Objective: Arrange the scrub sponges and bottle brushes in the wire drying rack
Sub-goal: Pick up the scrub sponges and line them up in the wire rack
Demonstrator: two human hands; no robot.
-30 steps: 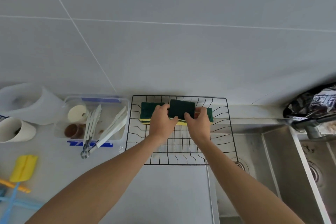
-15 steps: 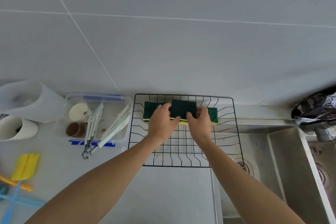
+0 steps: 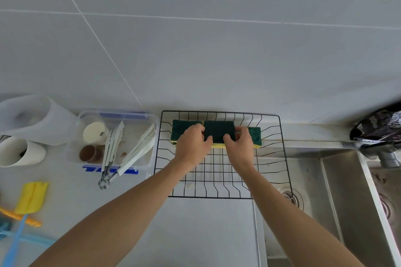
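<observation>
A black wire drying rack (image 3: 280, 154) stands on the counter, partly over the sink. Three green-and-yellow scrub sponges lie in a row along its far side: a left sponge (image 3: 181, 131), a middle sponge (image 3: 219, 131) and a right sponge (image 3: 256, 134). My left hand (image 3: 192, 145) and my right hand (image 3: 239, 147) both grip the middle sponge by its edges, with the thumbs on its near side. Bottle brushes lie at the far left on the counter: one with a yellow head (image 3: 32, 196) and a blue handle, an orange one (image 3: 19, 217) crossing it.
A clear plastic box (image 3: 149, 119) with tongs (image 3: 110, 158) and two small cups sits left of the rack. A translucent jug (image 3: 36, 119) and a white cup (image 3: 19, 151) stand further left. The steel sink (image 3: 338, 191) and a faucet (image 3: 379, 151) are on the right.
Both hands stay on the middle sponge. The view has shifted slightly, with little visible motion of the sponge.
</observation>
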